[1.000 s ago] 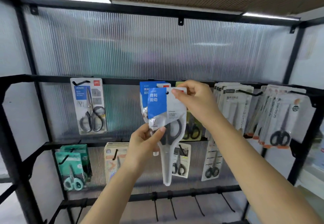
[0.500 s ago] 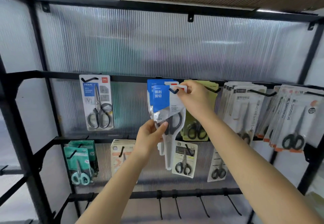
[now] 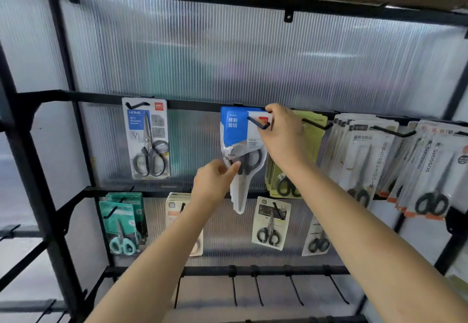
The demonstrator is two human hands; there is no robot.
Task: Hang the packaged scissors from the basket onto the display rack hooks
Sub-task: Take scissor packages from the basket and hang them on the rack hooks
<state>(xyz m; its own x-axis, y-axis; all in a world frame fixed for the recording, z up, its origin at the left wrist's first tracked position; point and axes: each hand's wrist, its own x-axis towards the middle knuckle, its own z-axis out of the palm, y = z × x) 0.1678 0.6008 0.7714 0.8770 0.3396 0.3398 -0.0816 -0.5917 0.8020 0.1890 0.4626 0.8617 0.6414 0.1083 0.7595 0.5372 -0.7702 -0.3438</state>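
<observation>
A blue-and-white scissors pack point(image 3: 240, 143) hangs on a black hook point(image 3: 258, 123) of the display rack's upper rail point(image 3: 76, 96), in front of more packs of the same kind. My right hand point(image 3: 281, 135) pinches the pack's top right corner at the hook. My left hand point(image 3: 215, 183) grips its lower left side near the black handles. The hook's tip pokes out through the pack's hole. No basket is in view.
Other scissors packs hang around: a HOME pack point(image 3: 149, 138) at left, green ones point(image 3: 296, 155) and grey stacks point(image 3: 379, 160) at right, teal point(image 3: 124, 224) and small packs below. Several bare hooks point(image 3: 258, 289) line the bottom rail.
The pack moved up and back until its hole slid onto the hook; it now hangs against the packs behind. Both hands followed it toward the rack.
</observation>
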